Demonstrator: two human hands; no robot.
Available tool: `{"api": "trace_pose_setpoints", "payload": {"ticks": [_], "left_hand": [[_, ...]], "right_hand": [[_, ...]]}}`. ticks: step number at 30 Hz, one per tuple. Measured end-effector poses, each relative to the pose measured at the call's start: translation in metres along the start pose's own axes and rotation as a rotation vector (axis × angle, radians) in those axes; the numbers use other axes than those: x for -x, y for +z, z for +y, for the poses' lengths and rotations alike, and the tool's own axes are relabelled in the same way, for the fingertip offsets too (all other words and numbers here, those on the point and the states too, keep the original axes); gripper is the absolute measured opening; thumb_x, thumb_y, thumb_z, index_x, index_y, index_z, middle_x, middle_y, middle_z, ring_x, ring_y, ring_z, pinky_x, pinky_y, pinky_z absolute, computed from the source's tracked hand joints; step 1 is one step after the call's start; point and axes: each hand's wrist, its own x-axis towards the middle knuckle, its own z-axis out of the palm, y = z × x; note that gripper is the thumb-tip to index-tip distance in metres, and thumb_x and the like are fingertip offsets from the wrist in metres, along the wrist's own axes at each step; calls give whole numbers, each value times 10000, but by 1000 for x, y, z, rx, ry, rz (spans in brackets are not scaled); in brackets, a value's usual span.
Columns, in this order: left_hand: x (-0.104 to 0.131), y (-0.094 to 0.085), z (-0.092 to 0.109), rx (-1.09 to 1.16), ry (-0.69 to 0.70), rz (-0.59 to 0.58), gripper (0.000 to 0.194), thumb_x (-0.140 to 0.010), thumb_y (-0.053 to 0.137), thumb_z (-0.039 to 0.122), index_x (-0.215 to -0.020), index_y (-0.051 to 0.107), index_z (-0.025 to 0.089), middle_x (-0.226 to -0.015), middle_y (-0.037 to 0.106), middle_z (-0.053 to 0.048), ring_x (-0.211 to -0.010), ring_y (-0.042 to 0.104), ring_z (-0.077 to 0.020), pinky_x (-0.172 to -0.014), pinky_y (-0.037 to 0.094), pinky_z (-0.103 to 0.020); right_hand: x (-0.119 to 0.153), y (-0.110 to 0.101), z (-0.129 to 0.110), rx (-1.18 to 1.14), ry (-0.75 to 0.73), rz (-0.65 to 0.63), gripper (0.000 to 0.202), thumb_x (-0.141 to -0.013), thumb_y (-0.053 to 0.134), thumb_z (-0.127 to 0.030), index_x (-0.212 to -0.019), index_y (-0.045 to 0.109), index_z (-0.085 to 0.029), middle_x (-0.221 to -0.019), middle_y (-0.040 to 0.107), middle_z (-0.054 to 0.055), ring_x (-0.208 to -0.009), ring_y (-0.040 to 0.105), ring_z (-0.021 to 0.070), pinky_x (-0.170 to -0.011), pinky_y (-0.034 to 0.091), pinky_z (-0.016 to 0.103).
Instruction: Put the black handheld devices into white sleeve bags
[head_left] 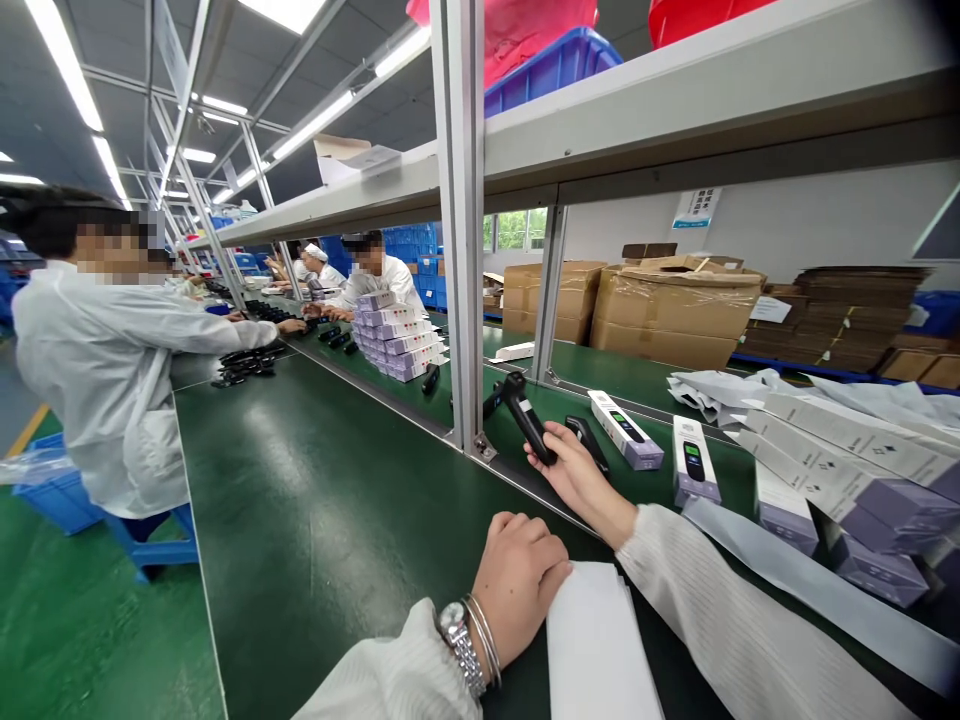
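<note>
My right hand (577, 475) holds the lower end of a black handheld device (525, 408) with a rounded head and a small pale label, tilted above the bench. Behind the fingers lies another black device (587, 440). My left hand (517, 580) rests on the green bench, fingers curled under and thumb at the corner of a white paper stack (596, 640). Whatever may be inside that hand is hidden. Two white and lilac boxes (626, 430) printed with a device picture lie beyond my right hand.
A metal post (459, 230) rises just beyond my hands, under an overhead shelf (675, 110). More boxes (847, 460) are piled at the right, with a box stack (394, 335) farther off. A co-worker in white (112, 360) reaches over black devices (251, 362) at the left.
</note>
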Motion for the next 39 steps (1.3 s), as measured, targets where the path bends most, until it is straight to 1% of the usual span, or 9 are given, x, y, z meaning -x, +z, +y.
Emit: {"api": "trace_pose_setpoints", "payload": {"ticks": [6, 11, 14, 23, 28, 30, 34, 36, 39], "left_hand": [[0, -2, 1, 72, -9, 14, 166, -930, 446, 136, -840, 565, 209, -830, 591, 11, -798, 539, -153, -847, 340, -334], [-1, -4, 0, 83, -1, 26, 141, -900, 521, 174, -768, 561, 205, -790, 564, 21, -797, 528, -152, -886, 339, -340], [-1, -4, 0, 101, 9, 40, 115, -886, 565, 195, -778, 594, 216, -839, 555, 13, -844, 527, -160, -916, 334, -353], [0, -7, 9, 194, -4, 140, 95, -834, 608, 143, -782, 565, 210, -928, 513, -8, -964, 494, -185, -941, 369, -343], [1, -9, 13, 248, -43, 205, 90, -879, 527, 188, -794, 549, 209, -1001, 509, -43, -988, 488, -218, -903, 401, -368], [1, -9, 13, 305, -95, 281, 130, -905, 489, 207, -780, 524, 201, -983, 500, -48, -959, 498, -211, -874, 412, -355], [-2, -7, 7, 452, -185, 417, 152, -918, 472, 217, -774, 514, 197, -924, 489, -31, -900, 515, -182, -807, 428, -302], [-4, -5, 2, 488, -212, 425, 154, -912, 490, 228, -765, 522, 195, -910, 497, -24, -884, 520, -172, -788, 429, -285], [-7, -3, -7, 442, -264, 390, 182, -914, 493, 249, -747, 538, 193, -880, 516, -15, -850, 528, -165, -776, 423, -287]], "right_hand": [[76, -31, -35, -521, 136, -215, 639, -828, 685, -379, -1351, 321, -327, -996, 654, 17, -915, 667, 204, -770, 527, 342], [87, -49, -34, -428, 49, -178, 1053, -730, 794, -360, -1452, 29, -401, -897, 647, -13, -825, 695, 228, -729, 547, 399], [86, -53, -28, -386, -25, -142, 1150, -706, 815, -331, -1458, -51, -412, -889, 634, -27, -784, 694, 212, -756, 544, 420], [97, -43, -1, -273, -12, -223, 835, -796, 728, -294, -1378, 135, -375, -1103, 589, 23, -864, 638, 172, -762, 510, 341], [101, -41, -11, -104, -69, -319, 306, -918, 541, -454, -1159, 538, -265, -1111, 593, 47, -1053, 558, 215, -857, 455, 340], [106, -40, -17, -63, -39, -406, 334, -915, 513, -521, -979, 639, -219, -986, 622, 41, -958, 575, 213, -820, 446, 331], [115, -34, -23, -164, 109, -655, 396, -778, 669, -566, -809, 652, -172, -748, 604, 4, -685, 558, 162, -652, 424, 283], [112, -34, -25, -141, 128, -601, 383, -774, 673, -547, -783, 639, -166, -705, 583, -9, -630, 530, 141, -620, 403, 266], [89, -49, -26, 40, 43, -294, 332, -817, 612, -510, -758, 606, -183, -687, 562, -21, -619, 509, 138, -604, 396, 258]]}}
